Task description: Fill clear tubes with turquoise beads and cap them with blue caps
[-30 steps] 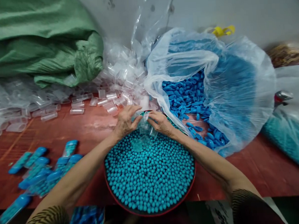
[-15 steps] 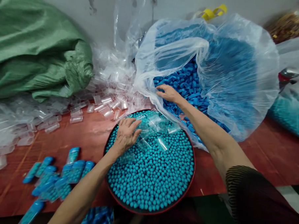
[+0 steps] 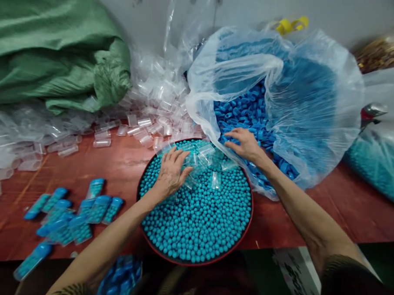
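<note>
Two bare hands are working around a bowl [image 3: 202, 263] of blue beads [image 3: 197, 225], with caps [image 3: 239, 108] and clear tubes [image 3: 216, 180] near.

Taking the bowl as a clock, the left hand [image 3: 173, 171] is above its eleven o'clock part, palm down, the fingers loosely spread and the thumb apart, and nothing can be seen in its grip; the right hand [image 3: 245, 144] is outside the rim, between one and two, over the caps at the mouth of a plastic bag [image 3: 316, 112], half open with bent fingers, and I cannot tell whether it has hold of a cap; the clear tubes lie on the beads from twelve to two, more loose tubes [image 3: 162, 97] are heaped at eleven beyond the bowl, and filled tubes [image 3: 98, 209] with blue caps lie at nine on the red table [image 3: 113, 168].
</note>
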### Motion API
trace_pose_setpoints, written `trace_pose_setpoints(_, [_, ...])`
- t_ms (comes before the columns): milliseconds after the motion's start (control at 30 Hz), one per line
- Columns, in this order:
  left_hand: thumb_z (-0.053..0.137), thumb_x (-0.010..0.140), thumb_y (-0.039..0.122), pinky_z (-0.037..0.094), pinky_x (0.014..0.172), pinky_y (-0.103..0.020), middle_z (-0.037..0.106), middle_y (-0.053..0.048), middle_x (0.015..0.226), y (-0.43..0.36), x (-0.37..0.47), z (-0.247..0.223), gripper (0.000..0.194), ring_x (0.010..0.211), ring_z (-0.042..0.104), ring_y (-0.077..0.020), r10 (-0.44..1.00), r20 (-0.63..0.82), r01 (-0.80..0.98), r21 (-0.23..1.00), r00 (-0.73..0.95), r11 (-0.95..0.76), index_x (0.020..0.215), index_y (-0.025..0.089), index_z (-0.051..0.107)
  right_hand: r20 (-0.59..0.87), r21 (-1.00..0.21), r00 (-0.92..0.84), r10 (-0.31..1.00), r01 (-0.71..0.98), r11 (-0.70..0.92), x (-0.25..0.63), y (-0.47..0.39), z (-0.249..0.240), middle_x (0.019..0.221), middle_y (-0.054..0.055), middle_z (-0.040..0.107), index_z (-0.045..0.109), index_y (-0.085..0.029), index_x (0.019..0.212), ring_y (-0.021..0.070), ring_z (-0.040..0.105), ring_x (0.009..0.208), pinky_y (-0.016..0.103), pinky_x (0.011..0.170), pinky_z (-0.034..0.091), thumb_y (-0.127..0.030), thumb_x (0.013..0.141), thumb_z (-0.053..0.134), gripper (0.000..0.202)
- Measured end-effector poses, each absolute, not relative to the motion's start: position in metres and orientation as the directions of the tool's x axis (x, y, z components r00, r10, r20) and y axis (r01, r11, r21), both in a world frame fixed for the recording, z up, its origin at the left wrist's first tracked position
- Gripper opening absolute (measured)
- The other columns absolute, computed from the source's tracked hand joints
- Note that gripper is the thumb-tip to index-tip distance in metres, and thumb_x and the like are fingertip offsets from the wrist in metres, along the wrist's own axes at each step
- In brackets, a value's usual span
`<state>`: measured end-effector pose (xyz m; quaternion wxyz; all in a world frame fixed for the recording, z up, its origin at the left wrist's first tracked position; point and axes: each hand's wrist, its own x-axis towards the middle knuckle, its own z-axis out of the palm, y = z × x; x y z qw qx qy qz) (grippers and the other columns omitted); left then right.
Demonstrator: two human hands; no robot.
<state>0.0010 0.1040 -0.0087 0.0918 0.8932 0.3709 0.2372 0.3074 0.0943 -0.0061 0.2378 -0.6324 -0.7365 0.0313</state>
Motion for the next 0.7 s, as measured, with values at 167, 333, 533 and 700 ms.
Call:
trace_pose_setpoints(167, [0.045, 0.091, 0.030, 0.033, 0.102, -0.049, 0.059, -0.010, 0.122, 0.112, 0.034, 0.016, 0.035, 0.125, 0.041, -0.0302, 0.569, 0.410, 0.541, 0.196, 0.713, -0.818, 0.123, 0.024, 0.057, 0.260, -0.470, -0.120, 0.958, 0.851, 0.234, 0.303, 0.059, -0.021, 0.099, 0.010, 0.068, 0.068, -0.020, 0.106, 0.0249, 0.060, 0.092, 0.039, 0.083, 0.045, -0.038, 0.086, 0.054, 0.031])
trace_pose_setpoints(333, [0.039, 0.093, 0.030, 0.038, 0.094, -0.042, 0.063, -0.006, 0.120, 0.154, 0.108, 0.034, 0.034, 0.116, 0.049, -0.0278, 0.461, 0.194, 0.432, 0.175, 0.866, -0.885, 0.118, 0.027, 0.062, 0.257, -0.529, -0.128, 0.958, 0.811, 0.250, 0.318, 0.073, -0.031, 0.088, 0.006, 0.069, 0.072, -0.022, 0.088, 0.0202, 0.060, 0.083, 0.034, 0.079, 0.044, -0.035, 0.089, 0.050, 0.025])
trace_pose_setpoints(533, [0.050, 0.084, 0.025, 0.043, 0.070, -0.025, 0.073, -0.006, 0.091, 0.200, 0.157, 0.039, 0.026, 0.081, 0.063, -0.0187, 0.539, -0.260, 0.593, 0.227, 0.801, -0.772, 0.092, 0.020, 0.074, 0.163, -0.218, -0.258, 0.952, 0.932, 0.290, 0.320, 0.088, -0.034, 0.096, 0.009, 0.065, 0.071, -0.021, 0.099, 0.0213, 0.053, 0.086, 0.034, 0.077, 0.037, -0.032, 0.090, 0.050, 0.026])
trace_pose_setpoints(700, [0.062, 0.068, 0.011, 0.045, 0.075, -0.027, 0.073, -0.009, 0.088, 0.211, 0.169, 0.030, 0.022, 0.086, 0.064, -0.0222, 0.608, -0.288, 0.664, 0.171, 0.740, -0.728, 0.086, 0.015, 0.074, 0.176, -0.020, -0.248, 0.953, 0.967, 0.256, 0.307, 0.086, -0.034, 0.104, 0.009, 0.063, 0.066, -0.026, 0.109, 0.0239, 0.047, 0.097, 0.038, 0.085, 0.032, -0.034, 0.093, 0.044, 0.028])
